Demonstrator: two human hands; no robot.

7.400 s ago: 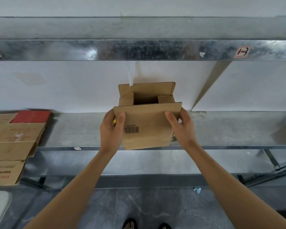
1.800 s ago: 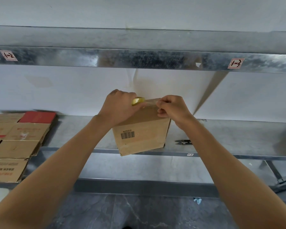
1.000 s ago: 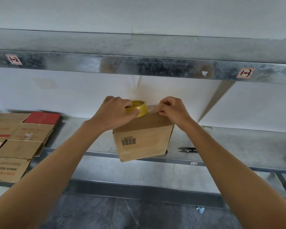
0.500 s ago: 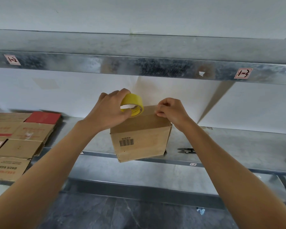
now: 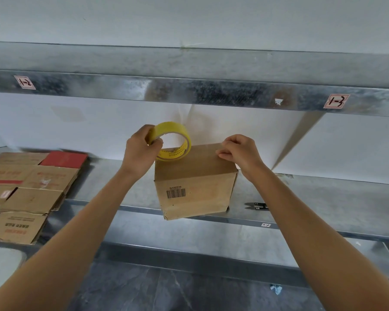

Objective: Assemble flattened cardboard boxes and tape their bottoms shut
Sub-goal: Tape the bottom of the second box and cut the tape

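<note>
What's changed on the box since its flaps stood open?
The box flaps are now folded shut. The left hand has drawn the yellow tape roll leftward across the top to its left edge. The right hand moved from the box's side to grip the top's right edge. Snips and flattened cartons stayed put.

- The box (image 5: 195,182) stands on the shelf (image 5: 323,198), its near corner past the front edge.
- The roll (image 5: 173,140) stands on the box's top left edge, gripped by the left hand (image 5: 142,149).
- The right hand (image 5: 240,151) holds the box's top right edge.
- The snips (image 5: 256,206) lie right of the box, near the shelf's front edge.
- The flat boxes (image 5: 27,189) lie well to the left.
- The upper shelf (image 5: 189,90) runs above.
</note>
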